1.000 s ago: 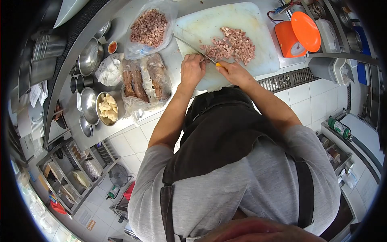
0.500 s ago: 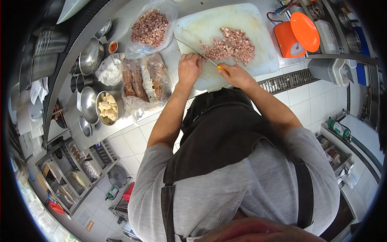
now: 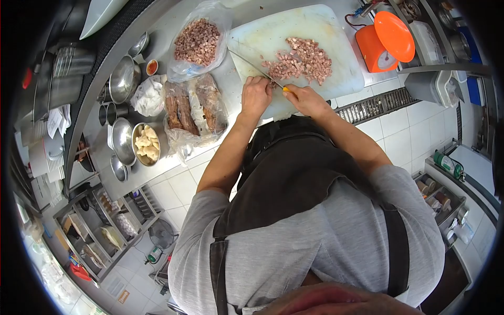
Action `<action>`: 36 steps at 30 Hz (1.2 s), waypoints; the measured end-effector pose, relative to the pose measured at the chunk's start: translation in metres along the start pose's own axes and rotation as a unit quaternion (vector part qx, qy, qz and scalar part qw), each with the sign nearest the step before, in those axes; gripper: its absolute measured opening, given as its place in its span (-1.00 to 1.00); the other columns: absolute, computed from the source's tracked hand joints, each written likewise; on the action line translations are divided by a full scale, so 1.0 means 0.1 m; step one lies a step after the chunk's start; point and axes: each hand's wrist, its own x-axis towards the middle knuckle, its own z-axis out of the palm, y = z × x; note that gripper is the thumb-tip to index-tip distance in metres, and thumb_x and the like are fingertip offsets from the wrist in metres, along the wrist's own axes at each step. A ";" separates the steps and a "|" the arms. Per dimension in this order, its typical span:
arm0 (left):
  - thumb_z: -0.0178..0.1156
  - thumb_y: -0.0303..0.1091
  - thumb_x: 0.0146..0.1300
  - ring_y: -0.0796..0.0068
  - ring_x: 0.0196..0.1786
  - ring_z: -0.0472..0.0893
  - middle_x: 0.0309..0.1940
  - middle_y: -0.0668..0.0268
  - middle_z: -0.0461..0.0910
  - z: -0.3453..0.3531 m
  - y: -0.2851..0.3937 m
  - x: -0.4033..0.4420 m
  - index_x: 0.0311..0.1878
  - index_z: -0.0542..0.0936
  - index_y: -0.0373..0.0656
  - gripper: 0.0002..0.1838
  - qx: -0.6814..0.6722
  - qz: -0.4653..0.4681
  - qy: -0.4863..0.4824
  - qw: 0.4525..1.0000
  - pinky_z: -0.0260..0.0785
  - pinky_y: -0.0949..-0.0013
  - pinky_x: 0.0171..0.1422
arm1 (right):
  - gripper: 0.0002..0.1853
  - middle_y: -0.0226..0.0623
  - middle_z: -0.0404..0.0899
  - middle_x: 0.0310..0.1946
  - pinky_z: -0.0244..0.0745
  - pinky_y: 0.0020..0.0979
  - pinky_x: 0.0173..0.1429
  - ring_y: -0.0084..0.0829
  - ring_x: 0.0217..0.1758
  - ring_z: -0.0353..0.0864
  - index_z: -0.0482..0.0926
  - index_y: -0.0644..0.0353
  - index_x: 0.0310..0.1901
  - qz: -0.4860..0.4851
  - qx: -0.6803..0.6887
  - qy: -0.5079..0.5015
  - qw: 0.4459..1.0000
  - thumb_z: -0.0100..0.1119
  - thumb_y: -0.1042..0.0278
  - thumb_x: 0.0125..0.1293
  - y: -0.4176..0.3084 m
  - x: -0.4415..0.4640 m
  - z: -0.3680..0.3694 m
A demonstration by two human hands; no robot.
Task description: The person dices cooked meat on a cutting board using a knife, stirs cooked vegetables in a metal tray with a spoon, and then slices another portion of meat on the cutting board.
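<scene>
My right hand (image 3: 306, 98) is closed round the yellow handle of a long knife (image 3: 251, 65), whose blade points up and left over a white cutting board (image 3: 257, 31). Beside the blade, my left hand (image 3: 256, 95) rests at the board's near edge with its fingers curled together; a bit of meat seems to show at the fingertips, but what they grip is mostly hidden. Diced meat (image 3: 304, 60) lies spread just beyond the blade. To the left is a plastic bag of diced meat (image 3: 197, 43), and below it long dark pieces of meat (image 3: 181, 113) lie in clear plastic.
An orange scale (image 3: 375, 50) stands right of the board. At the left are a bowl of pale yellow pieces (image 3: 147, 144), metal bowls (image 3: 123, 79), a crumpled white cloth (image 3: 148, 96) and a small cup of red sauce (image 3: 152, 67). A metal shelf edge (image 3: 446, 68) crosses the upper right.
My left hand shifted left, then came back right toward the blade. The knife stays in my right hand. The view has turned slightly, so the left-side items appear lower and farther right.
</scene>
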 end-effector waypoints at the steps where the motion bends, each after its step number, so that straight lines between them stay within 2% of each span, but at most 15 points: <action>1: 0.27 -0.50 0.05 0.09 -0.16 0.56 -0.32 0.17 0.63 -0.02 0.01 0.00 -0.32 0.66 -0.22 -0.89 0.000 0.004 -0.003 1.000 0.46 0.17 -0.01 | -0.67 0.10 0.62 -0.35 0.46 0.03 -0.10 0.16 -0.22 0.60 0.54 0.21 -0.04 -0.006 0.009 0.004 1.000 -0.01 0.10 0.46 0.00 0.00 0.00; 6: 0.28 -0.49 0.04 0.09 -0.16 0.56 -0.31 0.17 0.63 -0.08 0.10 -0.05 -0.29 0.66 -0.21 -0.87 -0.016 -0.013 0.036 0.999 0.45 0.15 0.00 | -0.66 0.12 0.62 -0.33 0.45 0.05 -0.09 0.15 -0.20 0.60 0.55 0.21 -0.02 0.037 0.021 -0.016 0.999 -0.02 0.10 0.46 -0.11 -0.27 -0.25; 10: 0.29 -0.50 0.03 0.09 -0.15 0.56 -0.31 0.16 0.63 -0.04 0.02 -0.03 -0.28 0.66 -0.20 -0.86 -0.004 -0.029 0.003 1.000 0.45 0.16 0.00 | -0.66 0.12 0.62 -0.32 0.44 0.06 -0.09 0.14 -0.19 0.60 0.55 0.19 -0.01 0.056 -0.015 -0.065 0.996 -0.01 0.09 0.45 -0.12 -0.24 -0.21; 16: 0.28 -0.50 0.02 0.10 -0.16 0.57 -0.32 0.17 0.64 -0.05 0.04 -0.04 -0.30 0.66 -0.20 -0.87 0.003 -0.024 0.008 1.000 0.45 0.16 -0.01 | -0.68 0.07 0.63 -0.35 0.46 0.04 -0.11 0.11 -0.21 0.61 0.55 0.15 -0.01 -0.011 -0.011 -0.029 0.999 0.01 0.10 0.44 -0.03 -0.01 -0.07; 19: 0.28 -0.49 0.03 0.11 -0.18 0.57 -0.34 0.18 0.64 -0.06 0.05 -0.09 -0.33 0.66 -0.20 -0.90 0.006 -0.037 0.029 0.999 0.46 0.16 -0.03 | -0.68 0.07 0.63 -0.35 0.45 0.03 -0.10 0.13 -0.22 0.60 0.55 0.17 -0.02 0.030 0.018 -0.034 0.999 0.01 0.11 0.44 -0.11 -0.16 -0.20; 22: 0.28 -0.47 0.04 0.11 -0.19 0.56 -0.35 0.19 0.63 -0.04 0.04 -0.09 -0.35 0.66 -0.21 -0.91 -0.004 -0.030 0.031 0.999 0.45 0.15 -0.04 | -0.68 0.07 0.63 -0.35 0.45 0.02 -0.09 0.13 -0.21 0.60 0.56 0.19 -0.03 0.021 -0.010 -0.068 0.997 0.01 0.11 0.44 -0.04 -0.11 -0.11; 29: 0.27 -0.47 0.04 0.12 -0.23 0.55 -0.39 0.19 0.61 0.04 0.03 0.00 -0.41 0.64 -0.21 -0.96 0.016 -0.016 0.033 0.999 0.44 0.16 -0.05 | -0.65 0.10 0.62 -0.35 0.46 0.00 -0.07 0.14 -0.19 0.60 0.55 0.19 -0.01 0.006 -0.004 -0.036 0.999 0.00 0.07 0.45 0.05 -0.07 -0.10; 31: 0.26 -0.47 0.04 0.15 -0.22 0.55 -0.39 0.19 0.61 0.11 0.03 0.04 -0.43 0.63 -0.20 -0.97 0.011 -0.017 0.040 0.999 0.43 0.18 -0.05 | -0.63 0.11 0.61 -0.37 0.46 -0.02 -0.09 0.14 -0.21 0.59 0.55 0.20 0.01 0.048 0.001 0.032 0.998 0.01 0.06 0.45 0.11 -0.22 -0.20; 32: 0.26 -0.46 0.05 0.14 -0.21 0.55 -0.37 0.18 0.62 0.15 0.04 0.10 -0.38 0.65 -0.20 -0.94 -0.001 -0.014 0.039 0.999 0.44 0.17 -0.02 | -0.63 0.11 0.61 -0.37 0.46 -0.02 -0.09 0.14 -0.21 0.59 0.55 0.20 0.01 0.044 -0.004 0.034 0.998 0.01 0.06 0.45 0.08 -0.28 -0.31; 34: 0.26 -0.45 0.07 0.13 -0.19 0.56 -0.34 0.17 0.63 0.17 0.05 0.21 -0.33 0.67 -0.21 -0.90 -0.013 -0.009 0.044 0.999 0.45 0.16 0.00 | -0.60 0.12 0.60 -0.40 0.46 -0.06 -0.13 0.14 -0.25 0.60 0.55 0.18 0.06 0.154 0.007 0.019 0.988 0.03 0.02 0.44 0.02 -0.38 -0.55; 36: 0.25 -0.44 0.11 0.08 -0.11 0.57 -0.21 0.12 0.64 0.10 0.10 0.39 -0.15 0.69 -0.21 -0.78 -0.093 -0.004 0.070 0.993 0.45 0.15 0.09 | -0.58 0.11 0.60 -0.42 0.46 -0.08 -0.15 0.10 -0.28 0.61 0.55 0.17 0.09 0.159 0.003 0.048 0.986 0.04 0.00 0.44 0.05 -0.46 -0.68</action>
